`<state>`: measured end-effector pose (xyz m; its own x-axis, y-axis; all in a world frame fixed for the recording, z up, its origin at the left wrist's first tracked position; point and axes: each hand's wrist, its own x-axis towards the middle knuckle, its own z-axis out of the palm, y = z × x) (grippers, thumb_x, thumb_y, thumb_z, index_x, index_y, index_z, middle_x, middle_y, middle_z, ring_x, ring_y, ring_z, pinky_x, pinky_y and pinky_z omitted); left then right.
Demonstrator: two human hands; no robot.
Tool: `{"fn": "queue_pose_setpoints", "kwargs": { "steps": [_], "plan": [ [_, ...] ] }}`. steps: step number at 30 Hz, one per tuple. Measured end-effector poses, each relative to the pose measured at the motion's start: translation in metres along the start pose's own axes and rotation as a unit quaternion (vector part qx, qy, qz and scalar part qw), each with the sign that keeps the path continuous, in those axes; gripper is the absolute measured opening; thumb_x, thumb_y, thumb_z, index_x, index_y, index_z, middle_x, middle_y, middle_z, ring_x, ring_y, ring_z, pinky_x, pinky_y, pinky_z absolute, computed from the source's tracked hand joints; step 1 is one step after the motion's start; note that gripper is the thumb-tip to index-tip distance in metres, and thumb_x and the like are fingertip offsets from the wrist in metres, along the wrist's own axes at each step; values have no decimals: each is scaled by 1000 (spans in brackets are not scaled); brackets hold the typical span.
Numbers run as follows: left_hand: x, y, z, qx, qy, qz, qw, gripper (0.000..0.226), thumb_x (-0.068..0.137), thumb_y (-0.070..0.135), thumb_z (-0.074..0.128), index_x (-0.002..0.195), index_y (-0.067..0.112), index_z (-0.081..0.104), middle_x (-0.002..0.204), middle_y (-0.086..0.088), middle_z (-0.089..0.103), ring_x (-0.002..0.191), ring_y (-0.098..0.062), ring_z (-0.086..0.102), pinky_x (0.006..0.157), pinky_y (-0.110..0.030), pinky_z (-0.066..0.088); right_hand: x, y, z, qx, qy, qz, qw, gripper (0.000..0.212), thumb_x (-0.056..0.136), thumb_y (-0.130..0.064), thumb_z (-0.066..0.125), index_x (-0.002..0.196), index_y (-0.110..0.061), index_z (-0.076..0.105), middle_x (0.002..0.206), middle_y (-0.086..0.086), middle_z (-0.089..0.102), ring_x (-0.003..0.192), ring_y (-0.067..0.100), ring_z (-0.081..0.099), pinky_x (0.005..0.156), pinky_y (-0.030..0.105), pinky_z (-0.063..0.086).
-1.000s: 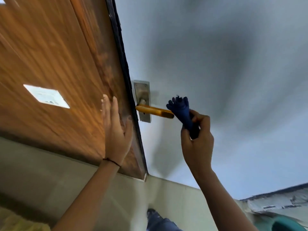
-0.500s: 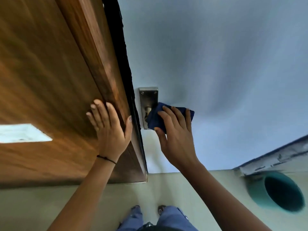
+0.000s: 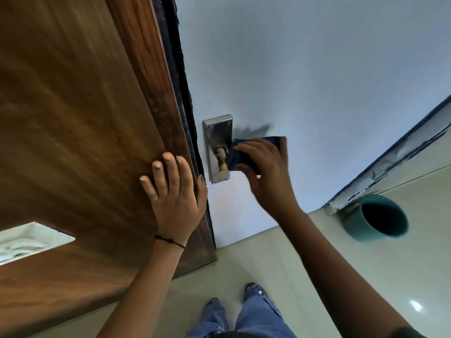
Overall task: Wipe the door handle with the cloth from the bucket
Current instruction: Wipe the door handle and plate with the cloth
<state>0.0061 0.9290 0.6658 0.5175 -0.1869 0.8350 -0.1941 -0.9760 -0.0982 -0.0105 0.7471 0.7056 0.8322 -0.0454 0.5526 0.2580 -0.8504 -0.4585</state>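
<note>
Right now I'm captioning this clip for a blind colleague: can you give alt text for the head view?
A person's right hand presses a dark blue cloth around a door handle on a metal plate, while the left hand lies flat on the wooden door. A teal bucket stands on the floor to the right.

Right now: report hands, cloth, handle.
Left hand flat on wooden door. Right hand presses blue cloth over handle. Nothing blocking.

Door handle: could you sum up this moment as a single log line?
step: wiping | right hand: blue cloth wrapped over door handle | left hand: flat on wooden door | teal bucket: on floor
</note>
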Motion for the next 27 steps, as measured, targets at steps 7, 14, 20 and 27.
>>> {"fn": "queue_pose_setpoints", "kwargs": {
  "steps": [7, 14, 20, 27],
  "plan": [
    [-2, -2, 1, 7, 1, 11, 1000, 99, 85, 34, 60, 150, 7, -9, 157, -9, -23, 145, -23, -22, 116, -42, -14, -1, 0, -5, -4, -4, -8, 1000, 26, 84, -9, 65, 109, -14, 68, 112, 0, 70, 111, 17, 57, 112, 35, 23],
    [-4, -5, -2, -5, -9, 25, 1000, 100, 83, 34, 60, 150, 7, -9, 157, -9, -24, 144, -23, -22, 116, -42, -14, -2, -32, 15, 30, 29, 23, 999, 25, 84, -5, 63, 107, -13, 69, 108, 1, 71, 110, 20, 59, 117, 32, 20],
    [-3, -5, -3, -7, -4, 26, 1000, 98, 84, 34, 57, 151, 7, -9, 157, -8, -25, 144, -21, -23, 116, -41, -14, 0, -8, 2, -37, -19, -83, 996, 25, 86, -8, 63, 109, -14, 69, 113, 0, 71, 111, 17, 59, 108, 48, 37],
    [-2, -4, -4, -12, -6, 26, 1000, 100, 82, 32, 60, 150, 7, -9, 157, -8, -25, 144, -21, -22, 116, -41, -14, 2, -14, 8, 68, 48, 37, 996, 23, 82, -8, 65, 102, -17, 72, 102, -5, 72, 105, -9, 53, 102, 52, 36]
  ]
}}
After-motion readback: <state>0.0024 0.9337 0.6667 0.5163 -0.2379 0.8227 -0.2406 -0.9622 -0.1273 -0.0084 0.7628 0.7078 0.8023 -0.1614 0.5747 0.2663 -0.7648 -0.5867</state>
